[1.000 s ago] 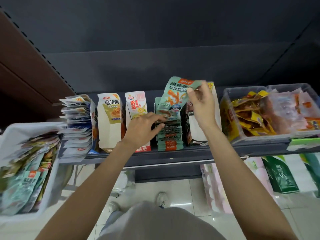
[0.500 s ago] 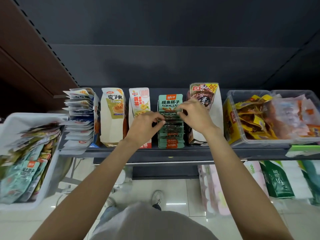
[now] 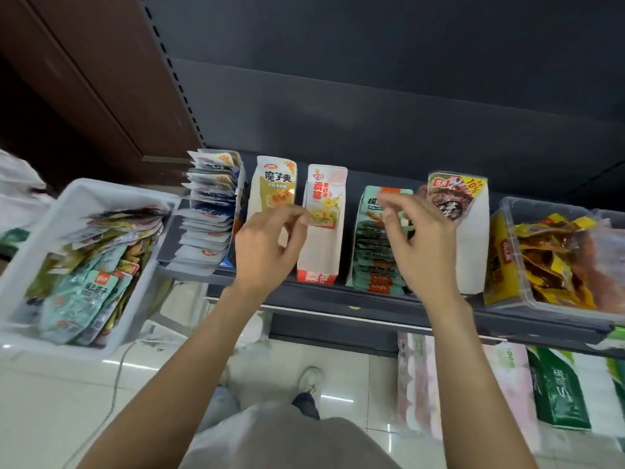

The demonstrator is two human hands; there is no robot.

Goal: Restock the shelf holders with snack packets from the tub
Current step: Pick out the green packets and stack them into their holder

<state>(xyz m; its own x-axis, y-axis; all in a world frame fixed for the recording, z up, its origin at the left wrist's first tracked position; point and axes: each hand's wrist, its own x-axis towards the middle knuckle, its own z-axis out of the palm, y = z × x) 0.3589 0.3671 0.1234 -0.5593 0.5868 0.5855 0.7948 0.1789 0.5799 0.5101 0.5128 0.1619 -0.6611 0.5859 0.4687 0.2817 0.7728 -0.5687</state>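
Shelf (image 3: pixel 338 299) holders stocked; both hands (image 3: pixel 267 245) hover (fingers loosely curled)

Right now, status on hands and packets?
Left hand open, empty. Right hand open, empty. Teal packets stacked in holder. White tub left, still stocked. Nothing blocking.

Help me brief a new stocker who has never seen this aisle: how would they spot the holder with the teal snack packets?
Look along the dark shelf at chest height, between the white tub on the left and the clear bins on the right. Among the upright holders, the teal packet holder sits fourth from the left, by the right hand. It alone is packed with teal packets with orange lower edges.
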